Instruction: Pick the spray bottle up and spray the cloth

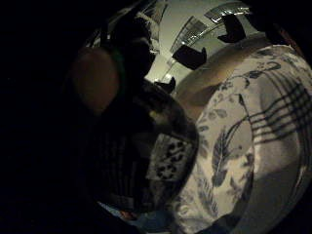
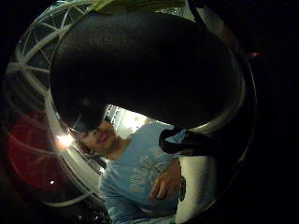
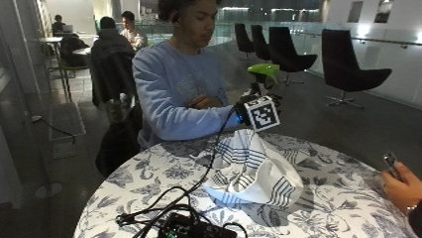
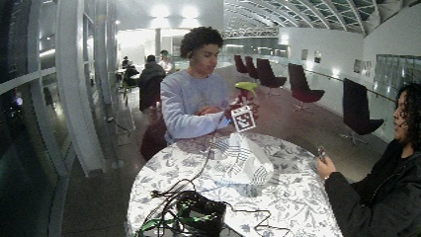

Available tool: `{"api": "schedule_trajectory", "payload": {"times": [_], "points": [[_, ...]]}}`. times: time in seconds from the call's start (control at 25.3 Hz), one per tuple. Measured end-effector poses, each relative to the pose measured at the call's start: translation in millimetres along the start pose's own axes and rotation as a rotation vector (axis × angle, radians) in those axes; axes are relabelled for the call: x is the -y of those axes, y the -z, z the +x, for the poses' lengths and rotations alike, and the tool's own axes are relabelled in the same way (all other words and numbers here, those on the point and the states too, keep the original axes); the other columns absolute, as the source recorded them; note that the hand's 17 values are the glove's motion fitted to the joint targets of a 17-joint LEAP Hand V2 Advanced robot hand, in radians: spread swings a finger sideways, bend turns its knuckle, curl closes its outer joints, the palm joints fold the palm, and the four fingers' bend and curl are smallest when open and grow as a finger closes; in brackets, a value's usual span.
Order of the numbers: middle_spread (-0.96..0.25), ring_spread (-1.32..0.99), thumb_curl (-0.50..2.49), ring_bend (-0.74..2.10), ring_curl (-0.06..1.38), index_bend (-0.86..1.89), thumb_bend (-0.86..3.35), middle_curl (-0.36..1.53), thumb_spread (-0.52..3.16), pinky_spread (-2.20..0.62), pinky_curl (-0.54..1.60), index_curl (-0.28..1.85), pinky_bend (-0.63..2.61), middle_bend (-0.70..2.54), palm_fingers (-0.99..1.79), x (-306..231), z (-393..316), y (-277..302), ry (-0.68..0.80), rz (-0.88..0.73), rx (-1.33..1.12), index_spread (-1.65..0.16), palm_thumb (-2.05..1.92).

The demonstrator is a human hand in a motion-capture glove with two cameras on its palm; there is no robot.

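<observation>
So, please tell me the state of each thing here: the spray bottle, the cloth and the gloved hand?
spray bottle: lifted off the table, upright, green head on top, held above the cloth.
cloth: white with dark stripes, lying bunched in a heap on the table.
right hand: raised, grips the spray bottle.

The spray bottle (image 3: 264, 74) has a bright green trigger head and stands upright in the air, lifted off the worktop above its far edge; its body is mostly hidden. The cloth (image 3: 254, 171) is white with dark blue stripes in a plaid pattern, bunched into a rumpled, peaked heap on the floral-patterned worktop, just below and in front of the bottle.
</observation>
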State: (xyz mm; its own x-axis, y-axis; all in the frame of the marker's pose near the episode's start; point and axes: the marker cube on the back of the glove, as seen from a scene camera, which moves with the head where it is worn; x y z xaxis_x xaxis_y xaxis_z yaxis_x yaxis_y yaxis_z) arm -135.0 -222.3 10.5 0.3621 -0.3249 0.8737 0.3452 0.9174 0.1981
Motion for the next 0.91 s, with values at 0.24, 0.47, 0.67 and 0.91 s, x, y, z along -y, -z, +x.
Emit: {"api": "schedule_trajectory", "payload": {"times": [0.24, 0.47, 0.67, 0.91], "points": [[-0.1, -0.02, 0.66, 0.54, 0.41, 0.2, -0.03, 0.53, 0.84, 0.28, 0.1, 0.46, 0.06, 0.5, 0.93, 17, 57, -28, -0.058, 0.031, -0.019, -0.24, 0.88], [-0.1, -0.03, 0.64, 0.54, 0.41, 0.2, -0.03, 0.52, 0.87, 0.27, 0.08, 0.48, 0.06, 0.51, 0.93, 33, 63, -33, -0.065, 0.151, 0.009, -0.24, 0.88], [-0.1, -0.04, 0.62, 0.5, 0.4, 0.22, -0.03, 0.52, 0.91, 0.26, 0.07, 0.49, 0.06, 0.51, 0.9, 41, 65, -39, -0.07, 0.217, 0.005, -0.25, 0.86], [-0.06, 0.0, 0.57, 0.3, 0.38, 0.16, -0.03, 0.49, 1.0, 0.25, 0.12, 0.5, 0.18, 0.44, 0.46, 8, 33, -18, -0.08, 0.271, -0.039, -0.29, 0.82]]}}
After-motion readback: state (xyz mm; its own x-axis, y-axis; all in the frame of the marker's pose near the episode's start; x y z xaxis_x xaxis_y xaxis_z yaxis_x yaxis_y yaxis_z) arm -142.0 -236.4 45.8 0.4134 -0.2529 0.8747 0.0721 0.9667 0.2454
